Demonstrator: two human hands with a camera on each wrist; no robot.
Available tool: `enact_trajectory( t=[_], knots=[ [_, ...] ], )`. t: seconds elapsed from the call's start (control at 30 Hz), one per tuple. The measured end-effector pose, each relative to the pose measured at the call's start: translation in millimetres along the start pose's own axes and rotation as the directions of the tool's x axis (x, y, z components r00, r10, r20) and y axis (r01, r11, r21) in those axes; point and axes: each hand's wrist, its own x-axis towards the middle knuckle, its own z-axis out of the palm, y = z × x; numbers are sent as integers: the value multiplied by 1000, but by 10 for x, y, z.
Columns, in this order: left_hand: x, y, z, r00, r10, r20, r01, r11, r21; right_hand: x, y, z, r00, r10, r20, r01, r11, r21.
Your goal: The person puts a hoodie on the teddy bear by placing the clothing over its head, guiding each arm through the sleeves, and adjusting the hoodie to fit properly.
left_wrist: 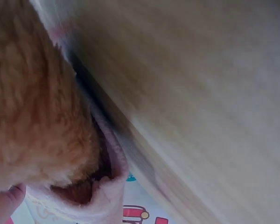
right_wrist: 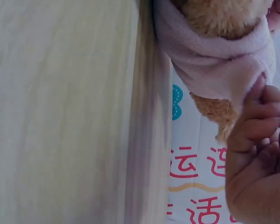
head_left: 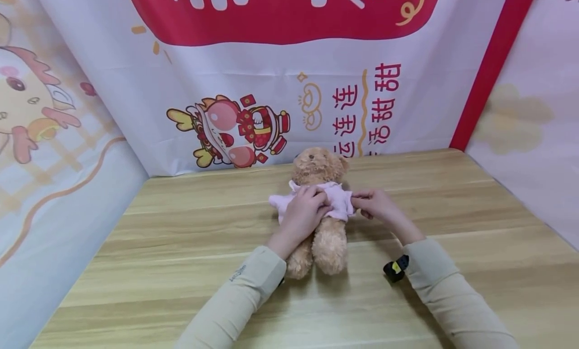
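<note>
A light-brown teddy bear (head_left: 329, 246) lies on its back on the table, head toward the backdrop, legs toward me. It wears a pale pink shirt (head_left: 336, 200), whose open hem circles the fur in the left wrist view. On the shirt's front, my left hand (head_left: 304, 210) has bent fingers and thumb gathered at the fabric; its fingertips are partly hidden. My right hand (head_left: 376, 204) pinches the edge of the sleeve (right_wrist: 249, 79) at the bear's side between thumb and index finger. Below that sleeve in the right wrist view, a bit of brown fur (right_wrist: 217, 114) shows.
The wood-grain table (head_left: 181, 248) extends on both sides of the bear. Behind it hangs a white and red printed backdrop (head_left: 253, 62), reaching the table's far edge. A printed cloth (head_left: 54, 198) covers the left side. A black device (head_left: 396, 268) sits at my right wrist.
</note>
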Motion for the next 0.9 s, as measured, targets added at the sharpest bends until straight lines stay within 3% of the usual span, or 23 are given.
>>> enact_trajectory(
  t=[0.1,0.2,0.33,0.43,0.57,0.7,0.8,0.9],
  knots=[
    [-8,3,-4,1000,-2,-8,2,1000,21,25,15,24,999,-30,21,32,993,-110],
    [-12,1,-10,1000,-6,-15,7,999,39,45,27,53,998,-48,27,51,989,-138],
    [-11,4,-13,1000,-22,1,21,998,58,66,-3,97,998,-34,-56,27,993,-116],
    [-5,12,-5,999,-42,30,40,997,63,99,-28,122,987,-64,-151,38,985,-171],
    [12,39,-10,995,-56,77,50,996,68,159,-17,112,958,-130,-255,54,957,-286],
    [25,66,-20,991,-42,129,31,996,88,193,4,61,939,-156,-307,31,926,-377],
    [35,83,-13,986,-33,161,14,993,114,199,-12,37,931,-173,-321,12,895,-446],
    [39,98,-10,983,-34,180,8,990,143,201,-41,29,935,-178,-305,6,872,-490]
  ],
)
